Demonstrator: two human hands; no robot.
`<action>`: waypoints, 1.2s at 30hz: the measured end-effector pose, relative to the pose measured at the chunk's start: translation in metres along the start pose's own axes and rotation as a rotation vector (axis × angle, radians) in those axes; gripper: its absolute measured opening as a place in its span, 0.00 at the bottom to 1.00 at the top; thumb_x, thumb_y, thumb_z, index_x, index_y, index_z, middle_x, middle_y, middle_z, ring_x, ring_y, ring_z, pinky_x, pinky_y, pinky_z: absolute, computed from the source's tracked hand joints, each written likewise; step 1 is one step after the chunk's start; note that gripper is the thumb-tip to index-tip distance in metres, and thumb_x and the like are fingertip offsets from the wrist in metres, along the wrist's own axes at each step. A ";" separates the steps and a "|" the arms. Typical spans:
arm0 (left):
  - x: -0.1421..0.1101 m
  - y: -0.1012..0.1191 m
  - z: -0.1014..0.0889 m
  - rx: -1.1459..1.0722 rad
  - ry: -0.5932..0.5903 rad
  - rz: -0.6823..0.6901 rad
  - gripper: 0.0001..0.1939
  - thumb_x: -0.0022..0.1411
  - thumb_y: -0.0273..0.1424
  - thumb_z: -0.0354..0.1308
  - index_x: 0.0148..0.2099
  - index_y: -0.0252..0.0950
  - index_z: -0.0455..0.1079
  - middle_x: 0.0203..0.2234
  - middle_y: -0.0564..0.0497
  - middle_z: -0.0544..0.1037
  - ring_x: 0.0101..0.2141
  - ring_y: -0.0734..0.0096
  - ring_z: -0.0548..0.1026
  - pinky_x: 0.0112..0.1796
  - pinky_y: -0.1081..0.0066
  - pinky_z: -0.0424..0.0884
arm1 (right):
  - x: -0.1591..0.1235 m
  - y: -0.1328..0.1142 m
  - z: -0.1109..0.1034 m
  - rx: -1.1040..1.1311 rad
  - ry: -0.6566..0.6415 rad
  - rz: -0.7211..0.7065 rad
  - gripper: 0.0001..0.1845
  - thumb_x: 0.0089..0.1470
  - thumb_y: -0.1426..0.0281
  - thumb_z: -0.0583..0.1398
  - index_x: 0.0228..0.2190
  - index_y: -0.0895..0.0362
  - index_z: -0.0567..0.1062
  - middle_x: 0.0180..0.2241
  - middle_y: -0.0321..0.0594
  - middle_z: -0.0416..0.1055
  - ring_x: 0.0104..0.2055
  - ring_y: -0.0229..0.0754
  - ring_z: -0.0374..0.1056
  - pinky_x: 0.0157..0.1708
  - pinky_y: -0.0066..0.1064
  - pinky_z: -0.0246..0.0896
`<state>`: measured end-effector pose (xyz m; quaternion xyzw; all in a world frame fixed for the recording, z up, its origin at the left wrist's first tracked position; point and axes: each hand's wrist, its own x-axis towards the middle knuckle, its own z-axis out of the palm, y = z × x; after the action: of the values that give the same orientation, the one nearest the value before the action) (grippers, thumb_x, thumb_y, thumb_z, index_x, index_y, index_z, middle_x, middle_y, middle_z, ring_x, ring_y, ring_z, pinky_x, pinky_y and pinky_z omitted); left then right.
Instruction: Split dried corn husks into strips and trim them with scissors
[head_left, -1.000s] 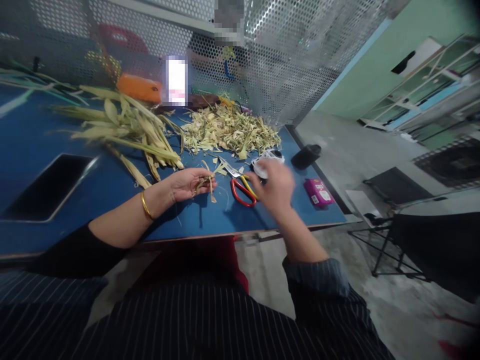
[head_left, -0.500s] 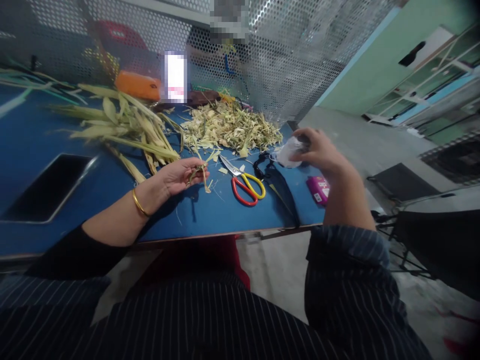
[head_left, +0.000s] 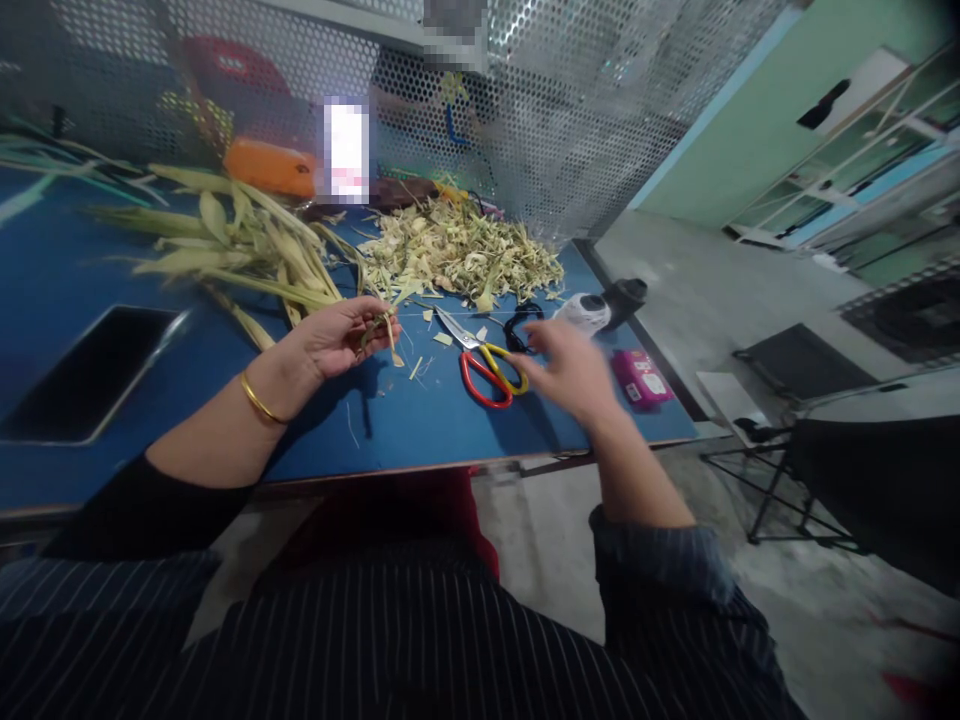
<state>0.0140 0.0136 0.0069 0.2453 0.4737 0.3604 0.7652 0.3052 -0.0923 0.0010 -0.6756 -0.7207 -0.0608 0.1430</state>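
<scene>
My left hand (head_left: 345,338) is closed round a small bundle of dried husk strips (head_left: 391,335), with its ends poking out past the fingertips. A thin white thread runs rightwards from near those fingers. My right hand (head_left: 574,372), a little blurred, is over the table with thumb and forefinger apart and nothing visible between them. Its thumb is close to the yellow handle of the scissors (head_left: 486,378); whether they touch I cannot tell. The scissors lie flat, one handle red, blades towards the husk scraps. Just beyond my right hand are a white thread spool (head_left: 581,314) and a black thread spool (head_left: 625,300).
A heap of shredded husk (head_left: 465,255) lies at the back, with long dry husks (head_left: 262,250) to its left. A dark phone-like slab (head_left: 94,375), an orange pouch (head_left: 270,168), black cord (head_left: 523,325) and a pink packet (head_left: 643,380) are on the blue table. Perforated metal borders the back.
My right hand has let go of the white spool and moved left towards the scissors. The spool now stands in view beside the black one. My left hand still holds the husk strips.
</scene>
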 end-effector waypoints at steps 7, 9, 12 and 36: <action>0.002 -0.001 -0.002 0.009 -0.041 0.013 0.03 0.53 0.19 0.58 0.30 0.30 0.71 0.21 0.46 0.78 0.21 0.74 0.76 0.24 0.78 0.76 | -0.002 -0.042 0.025 -0.117 -0.329 0.080 0.27 0.48 0.73 0.58 0.51 0.65 0.67 0.39 0.56 0.74 0.36 0.52 0.72 0.32 0.36 0.60; 0.001 -0.001 -0.002 0.011 -0.039 0.015 0.03 0.53 0.19 0.58 0.30 0.30 0.71 0.21 0.46 0.78 0.20 0.74 0.76 0.24 0.78 0.76 | -0.004 -0.032 0.014 0.067 -0.405 0.153 0.33 0.45 0.73 0.60 0.54 0.63 0.66 0.35 0.49 0.75 0.33 0.48 0.70 0.30 0.33 0.60; 0.000 -0.002 -0.001 -0.005 -0.044 0.033 0.03 0.53 0.19 0.59 0.31 0.30 0.70 0.21 0.47 0.78 0.22 0.73 0.77 0.27 0.76 0.77 | -0.014 -0.018 -0.001 0.627 -0.532 0.363 0.34 0.47 0.68 0.61 0.57 0.60 0.65 0.26 0.36 0.70 0.23 0.36 0.63 0.21 0.27 0.55; -0.002 -0.004 0.000 0.023 -0.041 0.065 0.03 0.53 0.20 0.59 0.29 0.31 0.70 0.21 0.48 0.77 0.23 0.73 0.76 0.29 0.76 0.76 | -0.023 -0.030 0.007 1.378 -0.241 0.636 0.24 0.41 0.53 0.70 0.34 0.56 0.74 0.26 0.33 0.68 0.21 0.31 0.63 0.25 0.26 0.63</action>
<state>0.0151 0.0091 0.0051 0.2768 0.4539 0.3743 0.7597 0.2761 -0.1142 -0.0090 -0.6107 -0.3774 0.5201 0.4627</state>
